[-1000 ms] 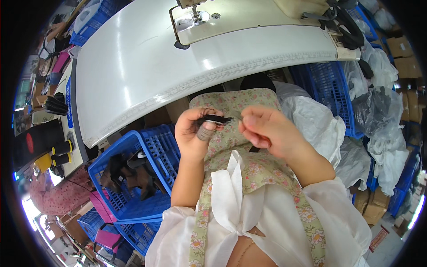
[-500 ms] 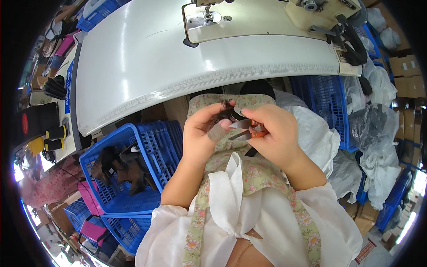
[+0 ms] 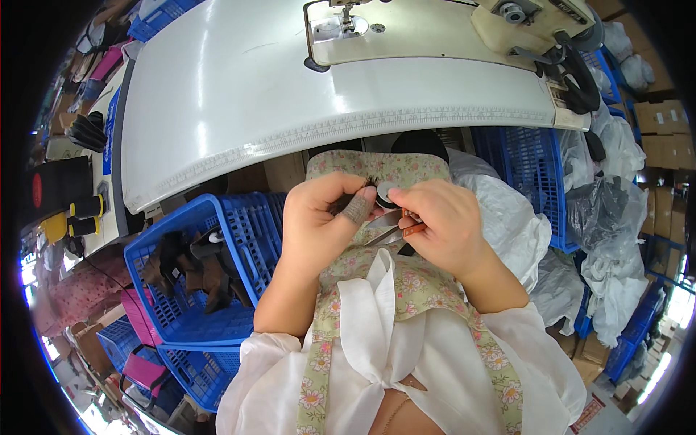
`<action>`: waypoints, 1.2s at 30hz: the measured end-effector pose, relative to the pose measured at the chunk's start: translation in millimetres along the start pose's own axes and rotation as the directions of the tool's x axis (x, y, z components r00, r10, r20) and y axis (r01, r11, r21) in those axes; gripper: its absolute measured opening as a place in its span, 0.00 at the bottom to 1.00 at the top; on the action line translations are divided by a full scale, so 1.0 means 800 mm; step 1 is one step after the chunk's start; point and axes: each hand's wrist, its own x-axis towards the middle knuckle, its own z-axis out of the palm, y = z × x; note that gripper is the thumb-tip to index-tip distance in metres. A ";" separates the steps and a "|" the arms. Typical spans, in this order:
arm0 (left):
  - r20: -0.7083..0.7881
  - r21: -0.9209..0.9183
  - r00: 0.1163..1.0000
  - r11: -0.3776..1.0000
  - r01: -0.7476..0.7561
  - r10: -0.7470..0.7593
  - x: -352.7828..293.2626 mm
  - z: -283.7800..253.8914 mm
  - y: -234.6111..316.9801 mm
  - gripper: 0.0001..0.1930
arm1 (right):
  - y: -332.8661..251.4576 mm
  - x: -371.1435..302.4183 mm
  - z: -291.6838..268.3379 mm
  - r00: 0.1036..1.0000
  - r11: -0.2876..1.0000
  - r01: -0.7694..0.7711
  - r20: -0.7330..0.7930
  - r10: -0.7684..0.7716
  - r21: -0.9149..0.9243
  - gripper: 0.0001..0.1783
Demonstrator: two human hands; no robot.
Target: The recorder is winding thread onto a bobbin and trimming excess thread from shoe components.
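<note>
My left hand point(image 3: 319, 228) and my right hand point(image 3: 438, 225) meet over my lap, above a floral apron point(image 3: 377, 275). The left fingers pinch a small dark piece point(image 3: 380, 192) with a frayed edge. The right hand grips small thread snips point(image 3: 391, 228) with an orange handle, their metal blades pointing left, up against the left thumb. The thumb has a bandage on its tip. Both hands sit just below the front edge of the white sewing table point(image 3: 290, 94).
A sewing machine point(image 3: 435, 29) stands on the table at the top. A blue crate point(image 3: 196, 275) with dark pieces is at my left, more blue crates below it. Another blue crate point(image 3: 529, 174) and plastic bags point(image 3: 609, 210) lie to my right.
My hands were apart with the left holding the dark piece; they have come together, and the snips' blades now lie by the left thumb.
</note>
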 end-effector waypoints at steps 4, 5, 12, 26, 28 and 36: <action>-0.029 -0.132 0.996 0.988 0.081 -0.086 0.002 0.004 0.007 0.03 | -0.001 -0.005 0.004 0.997 0.995 -0.072 -0.005 0.072 0.067 0.20; -0.062 -0.149 0.994 0.985 0.085 -0.095 0.002 0.007 0.006 0.04 | -0.004 -0.007 0.005 0.965 0.941 -0.260 0.043 0.257 0.214 0.19; -0.051 0.221 0.992 0.969 -0.105 0.119 -0.001 0.008 0.001 0.06 | -0.011 -0.008 0.018 0.748 0.287 -0.524 0.271 0.606 0.802 0.13; 0.168 -0.863 0.959 0.436 0.256 -0.231 0.012 0.015 -0.011 0.08 | -0.009 -0.025 0.044 0.656 0.220 -0.404 0.113 0.746 0.888 0.14; 0.207 -0.932 0.960 0.260 0.252 -0.189 0.013 0.017 -0.021 0.08 | -0.012 -0.022 0.046 0.616 0.143 -0.396 0.147 0.774 0.907 0.15; 0.060 -0.844 0.990 0.522 0.118 -0.127 0.009 0.020 -0.016 0.06 | -0.015 -0.022 0.052 0.609 0.090 -0.356 0.158 0.777 0.930 0.16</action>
